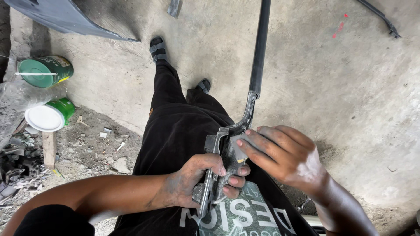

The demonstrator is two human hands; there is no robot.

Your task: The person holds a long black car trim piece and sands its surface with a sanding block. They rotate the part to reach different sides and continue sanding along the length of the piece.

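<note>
A long dark metal part (pixel 258 57) with a bent bracket end lies across my lap and runs away over the concrete floor. My left hand (pixel 199 181) is wrapped around the bracket end, gripping it near my black trousers. My right hand (pixel 280 153) presses a small grey piece of sandpaper (pixel 239 146) flat against the bracket with straight fingers. Both hands are dusted with grey powder.
Two green cans stand at the left, one lying tilted (pixel 43 71), one with a white lid (pixel 49 116). Rubble and scraps (pixel 22 161) litter the ground there. A grey panel (pixel 65 17) lies at top left. A thin dark rod (pixel 380 17) lies at top right.
</note>
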